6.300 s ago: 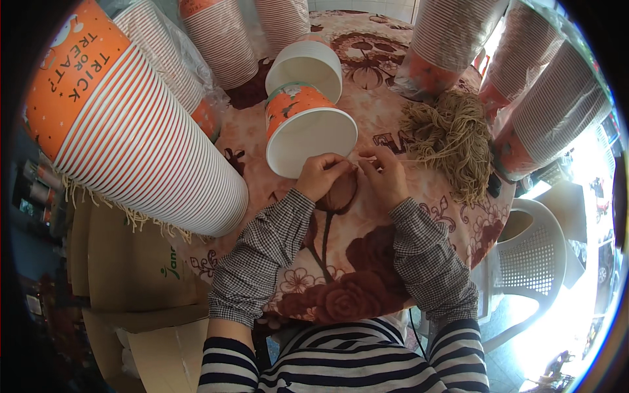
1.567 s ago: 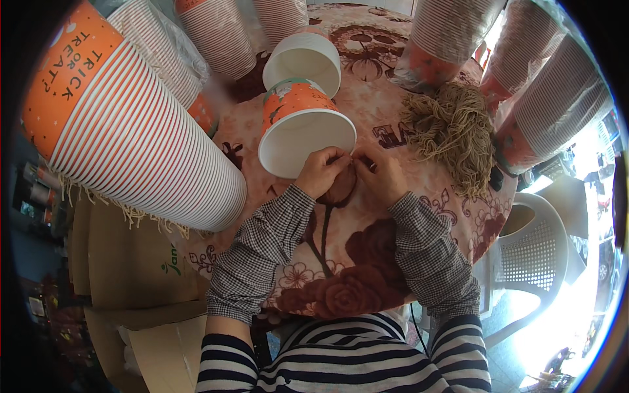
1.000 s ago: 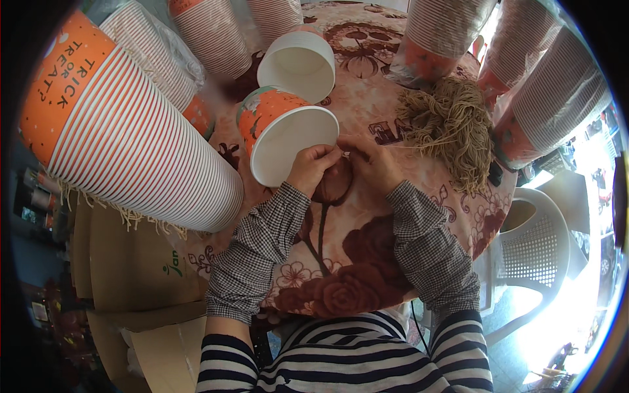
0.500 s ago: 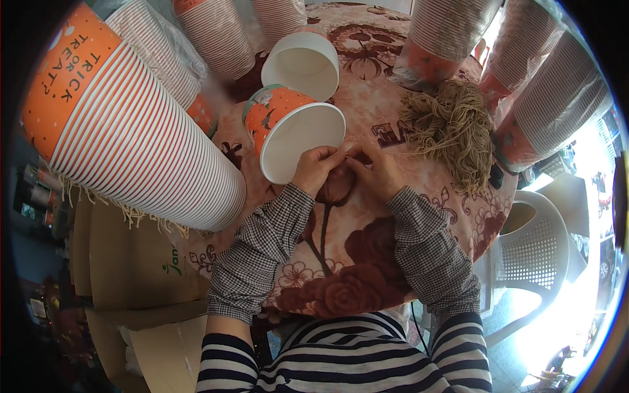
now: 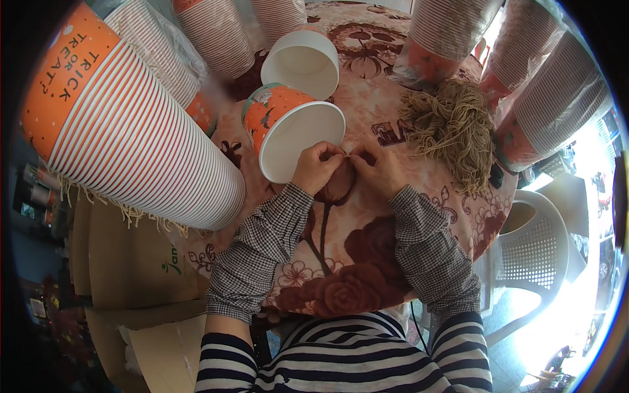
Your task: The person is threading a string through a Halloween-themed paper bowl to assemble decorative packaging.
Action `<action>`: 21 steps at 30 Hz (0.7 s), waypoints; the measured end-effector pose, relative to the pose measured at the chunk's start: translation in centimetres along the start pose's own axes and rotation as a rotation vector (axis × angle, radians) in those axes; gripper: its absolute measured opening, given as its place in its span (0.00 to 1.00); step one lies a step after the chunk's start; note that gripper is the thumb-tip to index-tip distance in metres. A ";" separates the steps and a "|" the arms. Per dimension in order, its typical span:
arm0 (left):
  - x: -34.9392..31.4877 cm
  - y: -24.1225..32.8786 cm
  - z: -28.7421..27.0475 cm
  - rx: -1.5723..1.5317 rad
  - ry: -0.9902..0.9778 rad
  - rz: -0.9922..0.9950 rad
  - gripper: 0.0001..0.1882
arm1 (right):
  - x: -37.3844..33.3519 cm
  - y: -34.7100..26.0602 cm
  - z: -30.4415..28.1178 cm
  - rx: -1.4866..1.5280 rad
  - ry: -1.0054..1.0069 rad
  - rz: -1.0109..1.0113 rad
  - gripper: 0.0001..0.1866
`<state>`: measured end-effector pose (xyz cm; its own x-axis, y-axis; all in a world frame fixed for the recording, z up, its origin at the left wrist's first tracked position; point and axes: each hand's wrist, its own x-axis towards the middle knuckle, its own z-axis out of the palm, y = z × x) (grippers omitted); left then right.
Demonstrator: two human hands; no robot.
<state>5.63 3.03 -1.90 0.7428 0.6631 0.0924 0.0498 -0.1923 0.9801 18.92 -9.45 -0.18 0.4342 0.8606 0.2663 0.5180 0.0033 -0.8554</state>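
Shirt: striped dark and white, with checked sleeves (image 5: 255,255) over both forearms.
Cardboard box (image 5: 131,259): low at the left, brown, with a green figure mark and green lettering on its side.
Tablecloth (image 5: 314,288): pink, printed with dark red flowers; large dark letters show between the cup and the string.
Left hand (image 5: 316,169): in front of the orange cup's lower right rim, thumb and forefinger pinched together; whether it touches the rim cannot be told.
Right hand (image 5: 380,170): just beside the left, its fingertips also pinched, meeting the left ones; anything held between them is too small to make out.
Orange cup (image 5: 291,134): lying on its side on the tablecloth just beyond the left hand, mouth toward the person; white inside, thick white rim, orange wall with dark and pale figures, green toward the base.
String (image 5: 452,141): a loose tan heap to the right.
Tall stack (image 5: 147,134): nested cups leaning at the left, many white rims, dark lettering on the orange end.
White-mouthed cup (image 5: 301,64): just behind the orange one, also tipped.
Wrapped stacks (image 5: 449,36): more nested cups in clear plastic along the far sides.
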 end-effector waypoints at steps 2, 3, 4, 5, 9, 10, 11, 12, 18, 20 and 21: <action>-0.1 0.1 0.0 0.178 0.021 0.063 0.07 | 0.0 0.1 0.0 -0.017 -0.002 0.020 0.10; -0.1 0.3 0.1 0.178 0.020 0.063 0.07 | 0.0 0.1 -0.1 -0.018 -0.001 0.020 0.10; -0.1 0.4 0.1 0.199 0.031 0.096 0.07 | 0.0 0.1 -0.1 -0.033 0.013 0.013 0.10; -0.2 0.5 0.2 0.222 0.043 0.128 0.07 | 0.0 0.1 -0.1 -0.047 0.025 0.006 0.10; -0.4 1.0 0.2 0.312 0.072 0.129 0.07 | 0.0 0.2 0.0 -0.042 0.028 0.000 0.10; -0.5 1.2 0.1 0.378 0.076 0.158 0.06 | 0.0 0.2 0.0 -0.040 0.024 0.010 0.09; -0.5 1.4 0.1 0.444 0.080 0.188 0.05 | 0.0 0.1 0.0 -0.040 0.020 0.020 0.09; -0.6 1.5 0.2 0.443 0.079 0.189 0.05 | 0.0 0.2 0.0 -0.040 0.020 0.020 0.09; -0.7 1.5 0.4 0.488 0.078 0.131 0.08 | -0.1 0.2 0.0 -0.046 0.004 -0.002 0.09; -0.7 1.4 0.5 0.472 0.080 0.113 0.09 | -0.1 0.2 0.0 -0.063 -0.004 -0.022 0.09; -0.7 1.2 0.4 0.472 0.081 0.113 0.09 | -0.1 0.1 0.0 -0.063 -0.003 -0.023 0.09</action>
<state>5.47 2.04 -0.88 0.7080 0.6693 0.2254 0.2829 -0.5612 0.7778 18.98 -9.52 -0.28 0.4194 0.8623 0.2839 0.5729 -0.0088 -0.8196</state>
